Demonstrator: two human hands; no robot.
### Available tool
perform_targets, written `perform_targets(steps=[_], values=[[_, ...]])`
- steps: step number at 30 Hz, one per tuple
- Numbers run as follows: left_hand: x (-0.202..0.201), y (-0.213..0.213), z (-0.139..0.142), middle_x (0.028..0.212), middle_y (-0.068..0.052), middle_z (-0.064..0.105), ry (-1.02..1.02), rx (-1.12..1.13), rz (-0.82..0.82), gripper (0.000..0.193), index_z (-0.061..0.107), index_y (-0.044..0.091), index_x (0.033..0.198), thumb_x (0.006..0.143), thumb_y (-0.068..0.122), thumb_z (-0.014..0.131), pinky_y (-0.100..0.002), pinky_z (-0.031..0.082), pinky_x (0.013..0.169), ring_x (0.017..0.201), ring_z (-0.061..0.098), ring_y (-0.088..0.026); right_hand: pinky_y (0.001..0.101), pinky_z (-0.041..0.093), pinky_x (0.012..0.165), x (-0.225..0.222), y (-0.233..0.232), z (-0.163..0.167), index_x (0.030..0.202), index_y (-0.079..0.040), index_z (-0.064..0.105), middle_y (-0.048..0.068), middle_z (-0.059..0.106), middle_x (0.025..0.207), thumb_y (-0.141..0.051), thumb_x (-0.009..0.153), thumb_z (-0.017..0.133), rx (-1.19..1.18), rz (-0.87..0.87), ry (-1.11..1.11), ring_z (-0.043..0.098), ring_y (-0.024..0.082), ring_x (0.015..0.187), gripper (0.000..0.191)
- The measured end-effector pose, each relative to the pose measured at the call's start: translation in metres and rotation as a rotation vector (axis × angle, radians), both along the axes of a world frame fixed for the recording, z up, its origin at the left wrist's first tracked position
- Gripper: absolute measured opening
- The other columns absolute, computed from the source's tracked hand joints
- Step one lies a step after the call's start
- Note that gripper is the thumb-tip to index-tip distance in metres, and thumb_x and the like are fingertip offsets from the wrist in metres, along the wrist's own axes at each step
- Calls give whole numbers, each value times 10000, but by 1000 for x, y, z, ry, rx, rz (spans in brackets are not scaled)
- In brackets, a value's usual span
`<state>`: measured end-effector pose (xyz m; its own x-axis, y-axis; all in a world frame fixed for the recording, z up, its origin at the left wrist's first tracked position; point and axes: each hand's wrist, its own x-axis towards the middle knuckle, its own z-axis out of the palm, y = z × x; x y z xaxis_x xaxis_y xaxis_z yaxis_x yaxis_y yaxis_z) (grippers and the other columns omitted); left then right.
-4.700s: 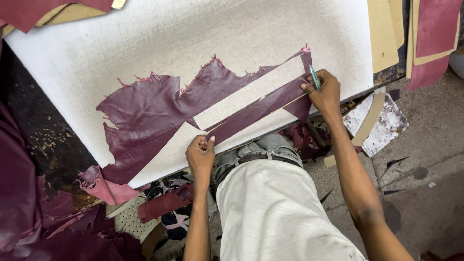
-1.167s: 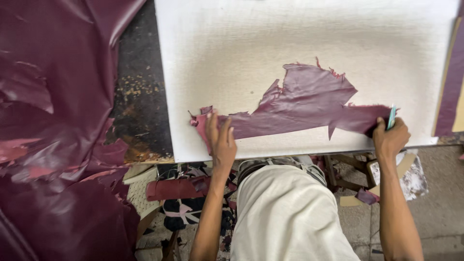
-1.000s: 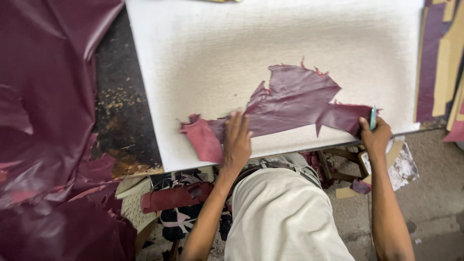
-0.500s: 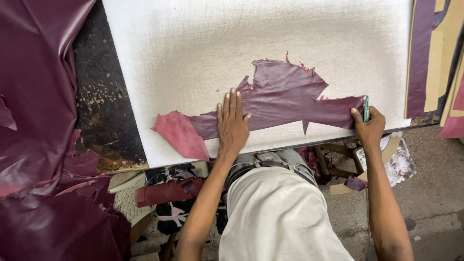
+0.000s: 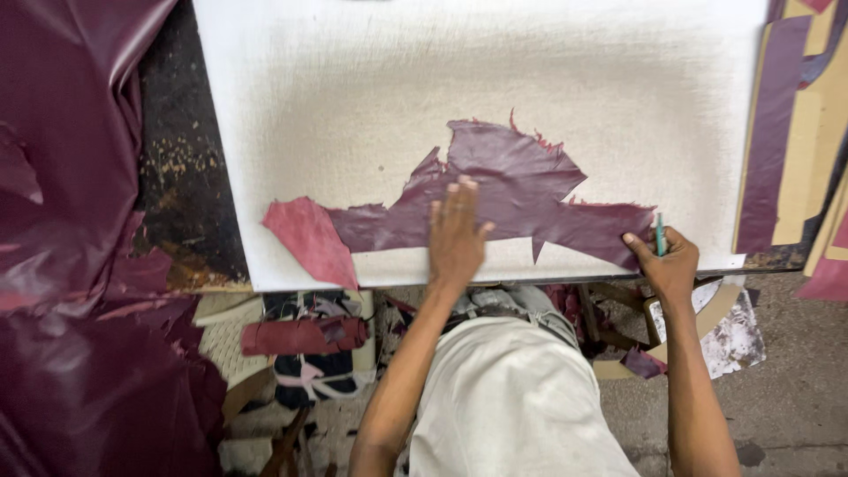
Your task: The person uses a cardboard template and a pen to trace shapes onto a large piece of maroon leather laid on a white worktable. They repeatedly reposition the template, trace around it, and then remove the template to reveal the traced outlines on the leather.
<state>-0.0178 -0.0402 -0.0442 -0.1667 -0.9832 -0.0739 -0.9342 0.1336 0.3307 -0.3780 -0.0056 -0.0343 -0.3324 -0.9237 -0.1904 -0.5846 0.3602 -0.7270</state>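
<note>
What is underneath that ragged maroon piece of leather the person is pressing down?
The maroon leather piece lies flat on a white cutting board, pinned by the left hand. Whatever marks the board carries beneath the leather are hidden.

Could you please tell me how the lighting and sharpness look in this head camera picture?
Head view: soft, even light on the white board, no hard shadows; dull sheen on the maroon leather heap at left; left hand, right hand and leather scrap reasonably sharp; board edges bow slightly from the wide lens.
</note>
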Motion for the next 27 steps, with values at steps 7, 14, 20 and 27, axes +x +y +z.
perform_targets(steps=[7,14,20,27], values=[[66,49,-9,1708,-187,198,170,-65,316,740,225,8,1625,1048,376,507,-557,99,1277,1587,177,-351,244,370,541,4,4,-9,855,-50,656,-35,560,695,-161,931,875,-72,-46,-64,464,48,604,257],[55,51,-9,1682,-163,259,150,-134,306,487,563,259,1506,1023,322,548,-641,66,1229,1562,189,-397,251,357,534,5,4,-5,841,-54,630,-26,544,682,-162,928,874,-41,-80,-108,447,53,594,280],[62,49,-11,1660,-148,353,315,-198,311,382,696,212,1353,985,137,624,-604,104,1262,1572,247,-382,239,364,550,7,3,-7,842,-55,641,-35,551,689,-137,934,881,-65,-58,-47,449,48,602,270],[131,72,27,1451,-262,500,361,-485,740,315,616,-27,1255,953,49,669,-544,353,1186,1430,431,-365,283,420,654,27,13,3,921,-6,654,36,583,893,-251,901,934,-230,3,536,509,124,734,373]])
